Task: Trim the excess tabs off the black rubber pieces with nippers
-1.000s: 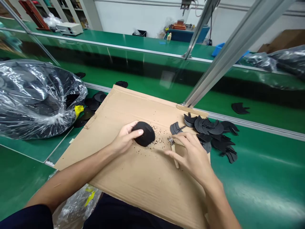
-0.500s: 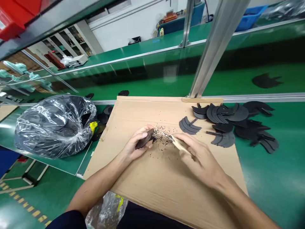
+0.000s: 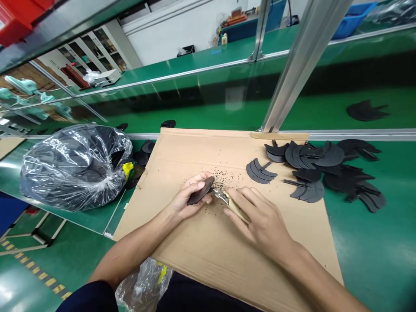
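Observation:
My left hand (image 3: 186,199) is closed on a thin black plastic part (image 3: 200,192), held tilted over the cardboard sheet (image 3: 188,151). In my right hand (image 3: 260,216) is a pair of nippers (image 3: 236,209) with cream handles. The metal jaws of the nippers reach the right edge of the black part; whether they bite on it I cannot tell. Small black scraps (image 3: 224,175) lie scattered on the cardboard just beyond both hands. A loose fan-shaped black part (image 3: 261,171) rests on the cardboard farther right.
A pile of black fan-shaped parts (image 3: 312,160) spreads over the cardboard's right edge onto the green table (image 3: 373,242). At left stands a clear plastic bag (image 3: 74,169) full of dark parts. A metal post (image 3: 292,69) rises behind the cardboard.
My right hand has brought the nippers left, from a gap away up to the edge of the black part. My left hand keeps its hold, almost in the same place.

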### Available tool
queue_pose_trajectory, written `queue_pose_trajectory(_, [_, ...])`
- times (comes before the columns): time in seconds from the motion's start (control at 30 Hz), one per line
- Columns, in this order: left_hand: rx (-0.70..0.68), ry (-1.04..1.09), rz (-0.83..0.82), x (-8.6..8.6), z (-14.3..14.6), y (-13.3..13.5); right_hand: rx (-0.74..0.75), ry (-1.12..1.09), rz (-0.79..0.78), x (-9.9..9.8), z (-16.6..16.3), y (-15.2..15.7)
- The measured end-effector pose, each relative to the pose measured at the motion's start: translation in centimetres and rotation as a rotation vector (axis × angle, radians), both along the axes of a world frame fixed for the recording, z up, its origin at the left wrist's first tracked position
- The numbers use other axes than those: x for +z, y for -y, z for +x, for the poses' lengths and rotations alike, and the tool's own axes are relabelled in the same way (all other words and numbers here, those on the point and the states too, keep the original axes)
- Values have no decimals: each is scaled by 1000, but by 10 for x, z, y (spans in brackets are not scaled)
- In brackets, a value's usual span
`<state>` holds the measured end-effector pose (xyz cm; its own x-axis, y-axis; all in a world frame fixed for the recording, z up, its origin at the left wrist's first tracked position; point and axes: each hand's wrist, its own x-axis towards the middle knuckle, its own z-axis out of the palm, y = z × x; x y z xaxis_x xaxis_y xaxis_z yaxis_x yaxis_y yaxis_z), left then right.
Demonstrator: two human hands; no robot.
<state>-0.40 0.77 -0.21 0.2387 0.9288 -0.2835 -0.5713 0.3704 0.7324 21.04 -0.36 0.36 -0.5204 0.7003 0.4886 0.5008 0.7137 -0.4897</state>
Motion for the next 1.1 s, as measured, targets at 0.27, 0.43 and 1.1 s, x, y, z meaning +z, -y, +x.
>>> queue_pose_trajectory(0.27, [-23,5,-3,2,4,6,-76,-76,-60,-4,5,-4])
queue_pose_trajectory(0.43, [-5,-16,59,4,2,7,-216,-15,-118,-3,6,-11])
queue_pose_trajectory(1.1, [61,99,-172,1,8,12,-189,120,225,-6,-2,0])
